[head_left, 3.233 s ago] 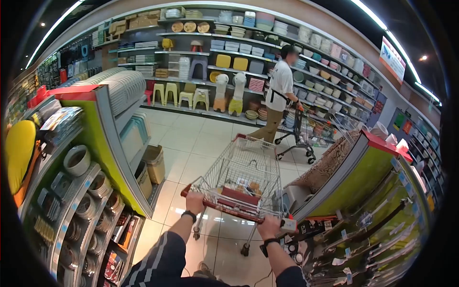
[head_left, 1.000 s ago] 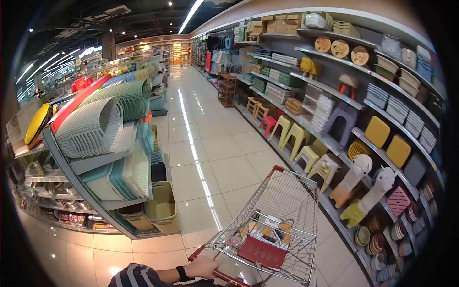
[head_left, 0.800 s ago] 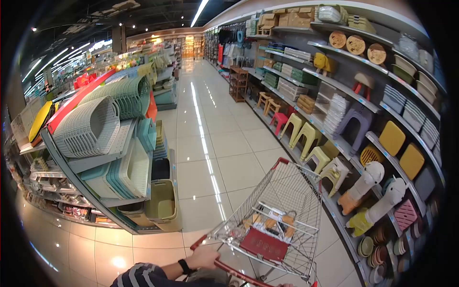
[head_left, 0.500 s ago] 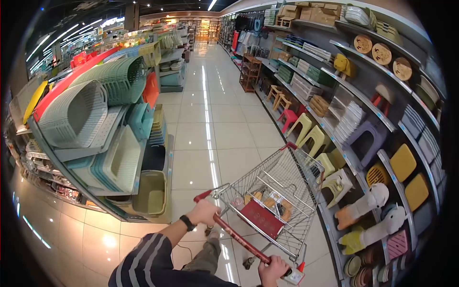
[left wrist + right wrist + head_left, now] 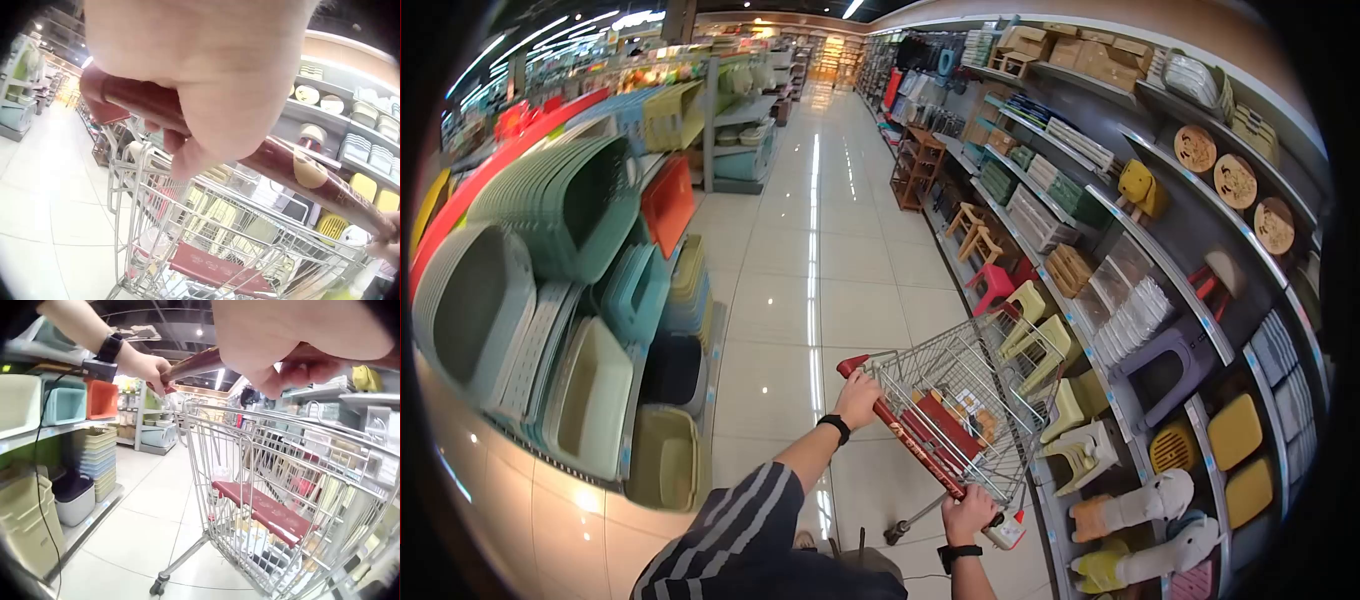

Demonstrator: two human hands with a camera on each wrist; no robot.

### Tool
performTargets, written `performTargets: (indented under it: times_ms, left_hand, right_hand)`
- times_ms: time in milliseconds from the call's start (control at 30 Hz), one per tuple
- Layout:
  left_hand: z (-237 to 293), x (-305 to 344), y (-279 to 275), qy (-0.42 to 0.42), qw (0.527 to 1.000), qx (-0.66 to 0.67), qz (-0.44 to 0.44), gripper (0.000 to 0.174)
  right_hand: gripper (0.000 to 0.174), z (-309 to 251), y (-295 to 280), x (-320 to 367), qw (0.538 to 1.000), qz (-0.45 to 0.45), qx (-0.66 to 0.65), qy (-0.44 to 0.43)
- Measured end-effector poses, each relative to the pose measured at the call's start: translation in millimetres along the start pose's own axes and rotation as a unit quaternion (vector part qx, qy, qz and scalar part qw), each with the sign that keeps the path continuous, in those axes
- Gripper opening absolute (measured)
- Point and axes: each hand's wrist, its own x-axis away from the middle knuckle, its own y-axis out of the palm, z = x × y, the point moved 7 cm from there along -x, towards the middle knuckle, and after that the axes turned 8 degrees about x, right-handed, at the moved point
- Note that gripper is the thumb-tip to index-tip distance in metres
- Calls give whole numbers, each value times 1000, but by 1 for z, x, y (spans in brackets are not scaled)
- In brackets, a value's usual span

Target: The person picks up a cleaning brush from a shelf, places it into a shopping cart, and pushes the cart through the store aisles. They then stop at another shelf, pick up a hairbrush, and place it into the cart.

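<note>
The left hand [image 5: 859, 401] grips the far-left end of the red cart handle [image 5: 920, 452] in the head view. Near the handle's other end, the right hand [image 5: 969, 511] is curled round it. In the left wrist view the left hand [image 5: 206, 75] wraps the bar, its fingertips showing below. The right wrist view has the right hand [image 5: 294, 344] over the bar, fingers bent under. The wire cart [image 5: 960, 370] holds a few packaged items beneath a red flap [image 5: 948, 425]; a clear bottle [image 5: 153, 240] lies in it.
A tiled aisle [image 5: 785, 300] runs ahead. Shelves of baskets and tubs [image 5: 590, 390] stand at left. Close along the cart's right side are yellow stools [image 5: 1040, 350], a purple stool [image 5: 1170, 370] and llama-shaped figures [image 5: 1140, 505]. A wooden rack [image 5: 918, 165] stands farther up.
The view has turned from the cross aisle to look down this aisle, and the person with another cart is out of sight. The left-hand baskets are nearer; both hands remain on the handle.
</note>
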Motion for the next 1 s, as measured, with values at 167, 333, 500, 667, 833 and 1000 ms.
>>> performTargets:
  times_ms: [167, 333, 500, 667, 833, 1000]
  left_hand:
    - [-49, -83, 34, -30, 999, 28, -22, 14]
    - [-89, -158, 52, 3, 999, 3, 41, 13]
    - [-153, -240, 90, -21, 999, -23, -30, 16]
    - [-209, -317, 123, -54, 995, -54, -58, 21]
    - [-249, -379, 142, -58, 994, -89, -38, 20]
    - [-281, -433, 158, -50, 996, -69, 4, 22]
  right_hand:
    - [26, -1, 59, -95, 1000, 11, -25, 13]
    - [23, -11, 115, -185, 999, 22, -31, 12]
    - [22, -18, 182, -274, 998, 26, -56, 18]
    - [22, -28, 240, -366, 997, 17, -73, 2]
    - [21, -36, 297, -450, 995, 35, -94, -12]
    - [20, -43, 353, -532, 995, 48, -71, -47]
